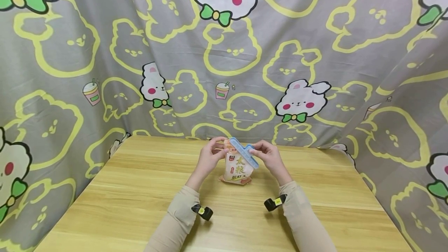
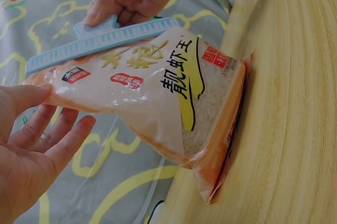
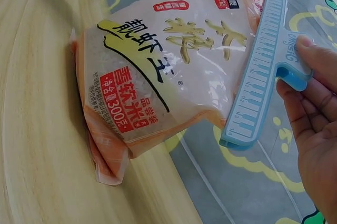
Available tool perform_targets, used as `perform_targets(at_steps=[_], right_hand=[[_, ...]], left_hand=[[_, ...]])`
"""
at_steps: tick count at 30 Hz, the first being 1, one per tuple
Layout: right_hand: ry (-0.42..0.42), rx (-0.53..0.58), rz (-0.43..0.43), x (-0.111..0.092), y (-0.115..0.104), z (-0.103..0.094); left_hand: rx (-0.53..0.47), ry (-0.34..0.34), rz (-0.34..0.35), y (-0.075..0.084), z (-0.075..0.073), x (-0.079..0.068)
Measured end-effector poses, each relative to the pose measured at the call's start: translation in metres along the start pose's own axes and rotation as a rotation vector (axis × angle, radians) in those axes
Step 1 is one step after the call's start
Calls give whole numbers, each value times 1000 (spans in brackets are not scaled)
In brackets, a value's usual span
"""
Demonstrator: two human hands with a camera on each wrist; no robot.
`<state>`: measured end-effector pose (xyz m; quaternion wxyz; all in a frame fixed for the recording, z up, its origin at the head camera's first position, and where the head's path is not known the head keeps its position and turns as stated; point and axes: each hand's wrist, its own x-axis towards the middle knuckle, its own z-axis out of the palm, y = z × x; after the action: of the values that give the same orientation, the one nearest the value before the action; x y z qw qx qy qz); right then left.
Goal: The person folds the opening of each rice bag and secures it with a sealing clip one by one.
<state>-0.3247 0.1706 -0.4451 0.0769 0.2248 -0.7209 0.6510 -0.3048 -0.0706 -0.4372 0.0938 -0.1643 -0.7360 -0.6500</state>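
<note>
A small bag of rice (image 1: 237, 168), white and orange with printed characters, stands upright on the table. Across its upper part lies a long blue bag clip (image 3: 255, 71) with a piano-key pattern, slanting down toward the right in the head view. My right hand (image 1: 267, 154) pinches the clip's handle between thumb and fingers. At the bag's top left corner, my left hand (image 1: 211, 156) pinches the orange edge, thumb in front. The left wrist view shows the other fingers of that hand spread below the corner. Rice grains show through a see-through part of the bag (image 2: 202, 113).
The wooden table (image 1: 140, 189) reaches back to a grey curtain (image 1: 185, 57) with yellow outlines and rabbit faces, which hangs behind and at both sides. On each sleeve sits a black wrist camera, the left one (image 1: 206, 213) and the right one (image 1: 271, 204).
</note>
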Motion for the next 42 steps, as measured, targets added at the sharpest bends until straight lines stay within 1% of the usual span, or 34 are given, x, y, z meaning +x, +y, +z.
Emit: perform_targets(at_steps=[9,18,24,38,42], right_hand=[[5,3,-2,1,0,1],[-4,3,11,3,-8,5],[-7,13,-7,3,-6,5],[-5,29,1,3,-3,5],[-4,32,7,3,-2,5]], left_hand=[[-12,6,-6,1,1,0],[-24,1,-18,0,0,0],[-20,4,-10,1,0,-1],[-17,-11,-4,2,-2,0],[-19,-12,-17,0,-2,1]])
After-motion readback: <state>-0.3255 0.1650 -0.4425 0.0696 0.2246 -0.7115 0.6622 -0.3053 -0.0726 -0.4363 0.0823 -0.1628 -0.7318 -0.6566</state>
